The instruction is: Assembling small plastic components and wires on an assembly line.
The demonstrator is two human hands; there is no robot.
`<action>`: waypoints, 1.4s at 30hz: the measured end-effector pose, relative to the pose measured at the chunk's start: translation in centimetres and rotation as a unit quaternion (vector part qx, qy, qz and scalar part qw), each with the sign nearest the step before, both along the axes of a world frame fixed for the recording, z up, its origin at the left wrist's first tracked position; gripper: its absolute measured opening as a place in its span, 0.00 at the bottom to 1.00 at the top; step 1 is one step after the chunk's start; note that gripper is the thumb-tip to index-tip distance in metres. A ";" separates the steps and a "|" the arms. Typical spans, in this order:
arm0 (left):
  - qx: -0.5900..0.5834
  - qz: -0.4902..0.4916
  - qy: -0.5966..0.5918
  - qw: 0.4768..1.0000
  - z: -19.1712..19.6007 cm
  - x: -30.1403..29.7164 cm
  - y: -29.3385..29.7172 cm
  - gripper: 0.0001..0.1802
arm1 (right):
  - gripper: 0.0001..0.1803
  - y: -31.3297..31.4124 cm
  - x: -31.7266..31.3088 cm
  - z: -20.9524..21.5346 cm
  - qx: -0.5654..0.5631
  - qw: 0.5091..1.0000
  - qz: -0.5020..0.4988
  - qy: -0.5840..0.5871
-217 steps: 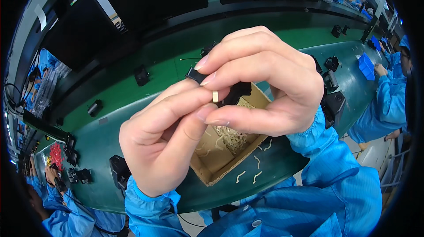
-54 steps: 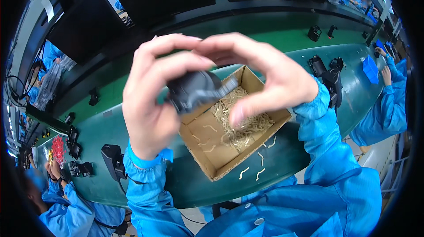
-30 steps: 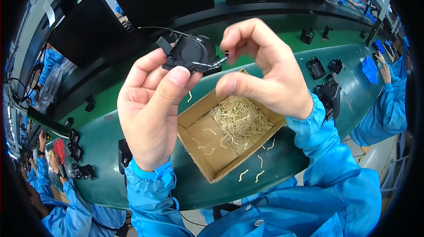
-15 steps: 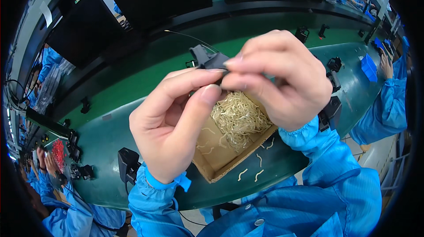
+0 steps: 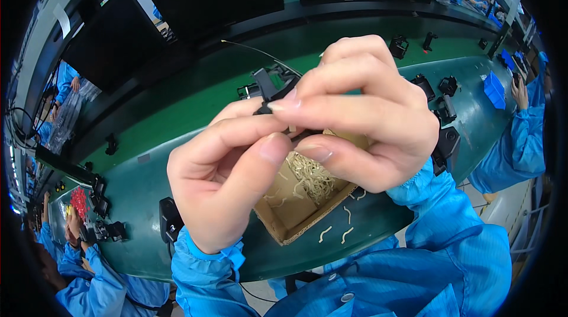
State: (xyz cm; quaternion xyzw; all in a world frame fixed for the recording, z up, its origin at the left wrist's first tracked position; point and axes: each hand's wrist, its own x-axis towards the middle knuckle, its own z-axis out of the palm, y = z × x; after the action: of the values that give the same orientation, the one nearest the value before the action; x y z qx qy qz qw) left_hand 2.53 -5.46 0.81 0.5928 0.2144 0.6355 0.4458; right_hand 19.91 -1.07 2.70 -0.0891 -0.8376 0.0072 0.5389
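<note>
Up near the centre of the frame, both hands met around a small black part (image 5: 273, 83), held high above the work surface and close to the camera. The left hand (image 5: 228, 184) came in from the lower left, its thumb and forefinger closed and pressed together just under the part, while the right hand (image 5: 367, 119) reached across from the right, its fingers curled shut and its forefinger and thumb pinching at the same spot from above. The part stuck out up and to the left of the fingertips, so that most of it lay on the far side of the fingers from the camera; only its upper end showed, and its long axis could not be told with the fingers covering the rest. A thin wire (image 5: 260, 54) ran from it toward the upper left of the frame. Neither hand was clearly nearer to it: both touched it at the pinch. Directly below the hands, in the lower middle of the frame, an open cardboard box (image 5: 284, 225) sat on the green conveyor belt (image 5: 136, 169); it held a loose heap of pale wire pieces (image 5: 310, 175) toward its far right corner, its near left part bare. A few more pale pieces (image 5: 337, 231) lay on the belt just outside the box, at its lower right edge. Other black parts (image 5: 441, 89) lay spaced along the belt toward the upper right.
</note>
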 end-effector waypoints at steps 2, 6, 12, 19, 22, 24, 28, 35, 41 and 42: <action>0.041 0.034 0.029 0.998 0.0 0.0 0.0 0.10 | 0.16 0.2 -0.2 -0.3 -0.020 1.000 0.002 0.014; 0.108 0.142 0.180 0.967 0.4 -0.4 -0.5 0.09 | 0.10 0.8 0.0 -0.3 -0.042 0.999 0.032 0.003; 0.085 0.031 0.127 0.988 0.1 -0.1 0.6 0.07 | 0.08 0.8 -0.4 -0.9 -0.259 0.955 0.070 0.127; -0.014 -0.072 -0.007 0.997 -1.0 -1.5 2.6 0.09 | 0.09 3.8 1.7 -0.7 -0.306 0.931 0.113 0.162; -0.012 -0.068 -0.007 0.998 -0.8 -1.8 2.9 0.09 | 0.07 2.9 1.8 -0.2 -0.290 0.955 0.058 0.028; -0.017 -0.076 -0.010 0.997 -0.8 -1.8 2.9 0.09 | 0.07 2.4 1.4 -0.1 -0.316 0.945 0.069 0.037; -0.028 -0.116 -0.042 0.992 -0.8 -1.7 2.9 0.08 | 0.11 2.3 1.2 -0.2 -0.320 0.944 0.077 0.033; -0.053 -0.020 -0.053 0.997 -0.3 -0.4 2.1 0.20 | 0.11 1.5 0.0 -0.6 -0.249 0.967 0.034 0.034; -0.045 0.023 -0.017 0.999 -0.2 0.0 1.8 0.22 | 0.07 1.2 0.0 -0.8 -0.253 0.964 0.037 0.072; -0.027 0.046 0.007 0.999 -0.3 0.1 1.7 0.22 | 0.06 1.1 -0.1 -0.7 -0.249 0.965 0.032 0.077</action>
State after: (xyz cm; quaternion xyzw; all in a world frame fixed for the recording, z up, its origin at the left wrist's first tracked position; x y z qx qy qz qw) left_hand 2.59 -3.72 0.52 0.5744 0.2623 0.6450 0.4304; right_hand 19.78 0.03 1.97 -0.1927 -0.7674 0.2402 0.5624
